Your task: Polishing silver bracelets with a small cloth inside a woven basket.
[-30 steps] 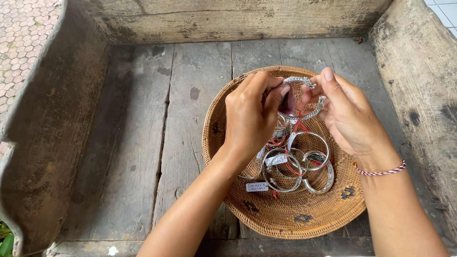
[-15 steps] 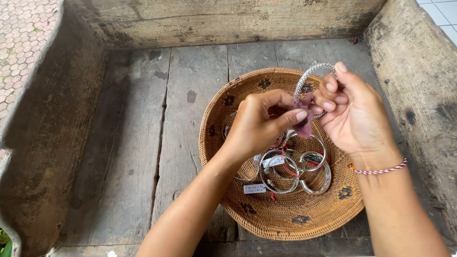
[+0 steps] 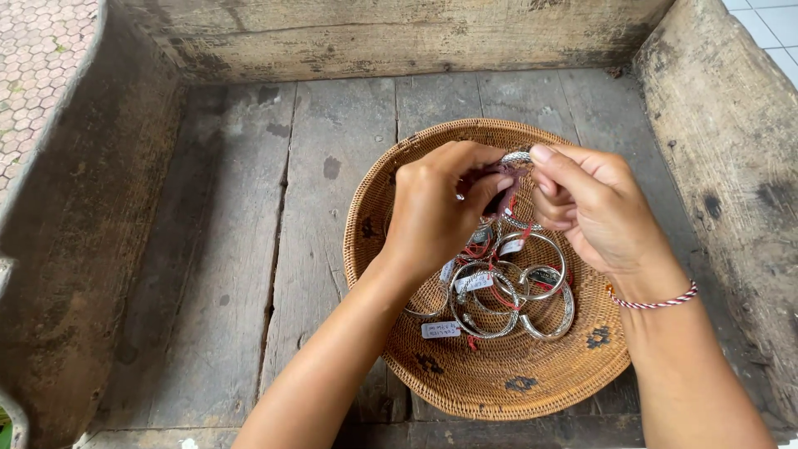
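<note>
Wooden trough [image 3: 249,208]: both hands' grip, left [image 3: 440,208], right [image 3: 594,208], pinching silver bangle [image 3: 517,158] between them.

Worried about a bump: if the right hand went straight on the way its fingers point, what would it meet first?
The right hand points left, so it would likely meet the left hand first; both already pinch the same silver bangle above the woven basket.

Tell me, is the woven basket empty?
No, several silver bangles with small tags lie in the woven basket below both hands.
</note>
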